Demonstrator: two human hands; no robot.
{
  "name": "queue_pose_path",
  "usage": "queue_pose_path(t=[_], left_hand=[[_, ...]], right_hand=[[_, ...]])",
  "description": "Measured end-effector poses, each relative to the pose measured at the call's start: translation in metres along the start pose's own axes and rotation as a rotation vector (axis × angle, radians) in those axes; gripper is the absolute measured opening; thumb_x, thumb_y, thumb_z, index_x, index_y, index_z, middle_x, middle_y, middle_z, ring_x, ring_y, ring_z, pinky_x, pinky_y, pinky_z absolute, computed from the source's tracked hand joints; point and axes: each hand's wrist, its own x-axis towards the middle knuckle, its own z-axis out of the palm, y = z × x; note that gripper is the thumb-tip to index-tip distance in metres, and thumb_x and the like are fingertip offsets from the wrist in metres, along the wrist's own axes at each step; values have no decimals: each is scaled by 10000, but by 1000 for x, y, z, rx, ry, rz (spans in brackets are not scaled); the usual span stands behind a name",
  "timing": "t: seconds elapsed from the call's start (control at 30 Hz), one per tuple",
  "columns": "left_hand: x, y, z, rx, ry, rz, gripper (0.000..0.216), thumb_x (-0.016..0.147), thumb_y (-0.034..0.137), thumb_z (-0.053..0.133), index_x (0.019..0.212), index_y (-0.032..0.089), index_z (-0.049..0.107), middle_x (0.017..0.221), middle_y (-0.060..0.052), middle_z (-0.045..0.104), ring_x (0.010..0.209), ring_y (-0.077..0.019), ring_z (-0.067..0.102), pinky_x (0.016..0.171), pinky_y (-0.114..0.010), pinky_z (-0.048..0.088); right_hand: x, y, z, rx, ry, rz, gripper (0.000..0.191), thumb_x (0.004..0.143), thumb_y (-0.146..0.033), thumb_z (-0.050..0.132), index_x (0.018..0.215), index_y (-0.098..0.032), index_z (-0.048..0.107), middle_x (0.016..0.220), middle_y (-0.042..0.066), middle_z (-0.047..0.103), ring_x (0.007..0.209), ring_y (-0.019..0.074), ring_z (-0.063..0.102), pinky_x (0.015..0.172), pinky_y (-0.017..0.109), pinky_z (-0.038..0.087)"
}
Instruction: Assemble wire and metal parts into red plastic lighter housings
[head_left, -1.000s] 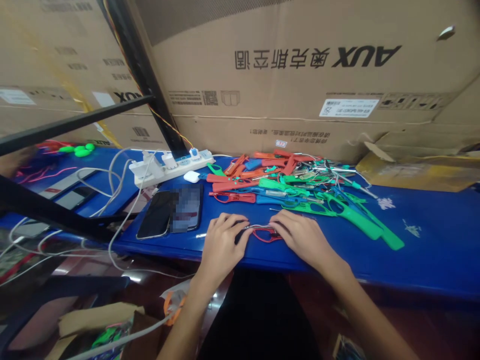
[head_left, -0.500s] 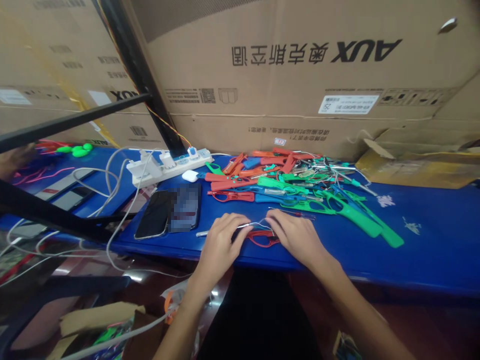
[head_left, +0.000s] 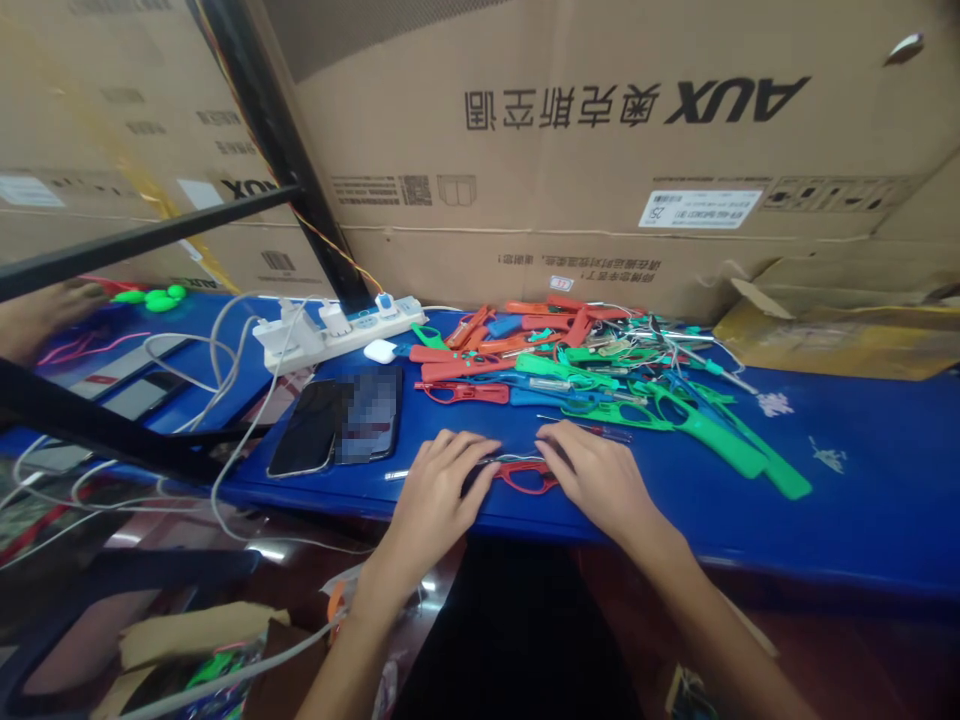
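Observation:
A red plastic lighter casing (head_left: pixel 526 488) with a finger loop lies near the table's front edge, between my two hands. Thin white wires (head_left: pixel 517 458) run along its upper side. My left hand (head_left: pixel 442 478) curls over the casing's left part, thumb below and fingers above. A metal tube (head_left: pixel 396 476) sticks out to the left from under that hand. At the right end, the fingertips of my right hand (head_left: pixel 589 470) close on the casing and wires; my palm hides what lies under it. Behind them is a pile of red, blue and green lighter casings (head_left: pixel 469 370).
Two phones (head_left: pixel 304 430) lie left of my hands on the blue table (head_left: pixel 750 520). Beyond them is a power strip (head_left: pixel 360 335) with plugs and white cables. A black metal frame (head_left: pixel 97 410) stands at left, near another person's hand (head_left: pixel 60 310). Large cardboard boxes (head_left: pixel 562 150) back the table.
The wires were raised in an arc between my fingertips; now they lie lower, along the red casing. My left hand and the metal tube have shifted slightly left and down.

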Motion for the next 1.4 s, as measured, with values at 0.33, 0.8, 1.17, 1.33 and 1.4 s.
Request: queue_pose_path(t=[0.33, 0.8, 1.17, 1.33, 1.4], left_hand=[[1, -1, 2, -15, -40, 67, 240, 1042, 272, 525, 1192, 265, 713, 1136, -50, 692, 978, -214, 573, 824, -372, 452], [6, 2, 1, -53, -57, 33, 190, 1038, 284, 548, 1093, 246, 726, 1108, -27, 710, 962, -195, 577, 807, -356, 423], [34, 5, -2, -77, -237, 65, 161, 1033, 209, 534, 951, 211, 672, 1203, -12, 683, 1061, -207, 591, 884, -379, 418], [27, 7, 3, 16, -172, 126, 150, 1054, 185, 470, 978, 195, 598, 1241, -40, 655, 1071, -214, 577, 867, -381, 397], [24, 7, 4, 17, -160, 140, 146, 1054, 164, 462, 974, 195, 580, 1244, -36, 651, 1072, -208, 576, 873, -375, 389]], right_hand=[[-18, -2, -18, 80, -112, -113, 307, 1059, -452, 455, 1131, -243, 668, 1143, 52, 718, 967, 201, 700, 778, 314, 538], [-22, -3, -16, 100, -80, -143, 262, 1062, -364, 475, 1101, -205, 680, 1101, 61, 729, 938, 199, 676, 839, 328, 526], [-23, -2, -13, 124, -43, -137, 186, 1040, -331, 532, 1061, -195, 657, 1059, 42, 723, 907, 196, 678, 802, 323, 516], [-23, -2, -10, 98, -6, -152, 229, 1048, -355, 507, 1049, -189, 665, 1053, 56, 724, 910, 202, 685, 799, 327, 525], [-24, -1, -9, 78, -1, -176, 255, 1056, -358, 484, 1051, -189, 674, 1058, 60, 725, 914, 203, 688, 803, 330, 531]])
